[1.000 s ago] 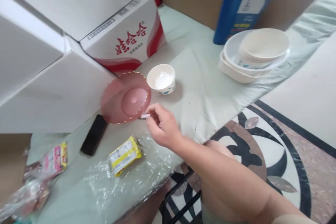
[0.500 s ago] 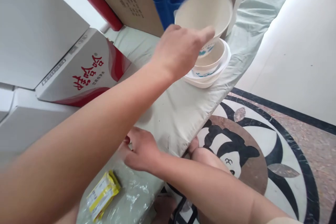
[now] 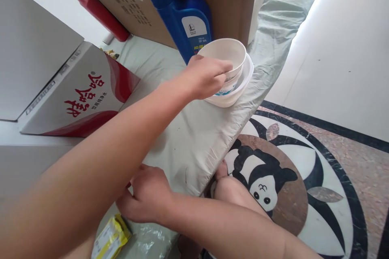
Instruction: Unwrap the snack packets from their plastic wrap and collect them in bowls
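Note:
My left hand (image 3: 209, 75) reaches across to a white paper bowl (image 3: 223, 52) with blue print, its fingers closed over the near rim. That bowl sits inside a wider white plastic bowl (image 3: 240, 93) at the edge of the cloth-covered surface. Beneath my left forearm, my right hand (image 3: 147, 194) is closed, its fingertips partly hidden. A small reddish bit shows at those fingers, too little to name. Close below my right hand lies a yellow and white packet (image 3: 112, 236).
A blue bottle (image 3: 182, 20) leans on a cardboard box (image 3: 225, 0) behind the bowls. Further left are a red bottle (image 3: 97, 8) and a white-and-red carton (image 3: 82, 97). Clear plastic wrap (image 3: 152, 238) lies near the packet. The patterned floor (image 3: 291, 198) is at right.
My left hand has lowered the paper bowl, and it now rests down in the bowls below. The view has shifted, showing more of the blue bottle. My right hand stays closed under the left forearm.

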Demonstrator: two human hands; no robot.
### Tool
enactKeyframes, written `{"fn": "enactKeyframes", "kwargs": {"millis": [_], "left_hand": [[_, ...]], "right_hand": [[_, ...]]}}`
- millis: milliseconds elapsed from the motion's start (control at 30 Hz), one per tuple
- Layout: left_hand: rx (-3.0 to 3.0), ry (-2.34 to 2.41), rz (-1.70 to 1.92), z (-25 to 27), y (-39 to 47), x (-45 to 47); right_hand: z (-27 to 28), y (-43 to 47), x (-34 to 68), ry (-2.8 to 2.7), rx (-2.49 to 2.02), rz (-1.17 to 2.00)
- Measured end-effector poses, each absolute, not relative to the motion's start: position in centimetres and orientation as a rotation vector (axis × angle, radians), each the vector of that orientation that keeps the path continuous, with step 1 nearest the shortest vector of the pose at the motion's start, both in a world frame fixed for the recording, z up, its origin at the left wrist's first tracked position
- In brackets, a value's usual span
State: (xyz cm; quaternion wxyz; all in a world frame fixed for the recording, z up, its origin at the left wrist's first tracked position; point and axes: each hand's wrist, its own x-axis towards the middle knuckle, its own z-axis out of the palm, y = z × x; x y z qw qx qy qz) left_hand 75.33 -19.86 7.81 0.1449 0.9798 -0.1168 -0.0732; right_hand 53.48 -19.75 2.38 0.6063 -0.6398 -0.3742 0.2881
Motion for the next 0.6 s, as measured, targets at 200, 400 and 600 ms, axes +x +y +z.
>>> {"fn": "enactKeyframes", "kwargs": {"millis": [200, 400, 600], "left_hand": [[3.016, -0.529, 0.026, 9.8, -19.0, 72.2], [2.847, 0.339, 0.841, 15.8, -9.5, 54.2], [2.215, 0.908, 0.932, 13.5, -4.8, 29.7]], "right_hand": [[1.9, -19.4, 53.4, -0.934, -1.506, 0.666], [0.9, -19.7, 52.4, -0.789, -1.353, 0.581], [0.8, -19.3, 48.2, -0.877, -1.428, 0.439]]}}
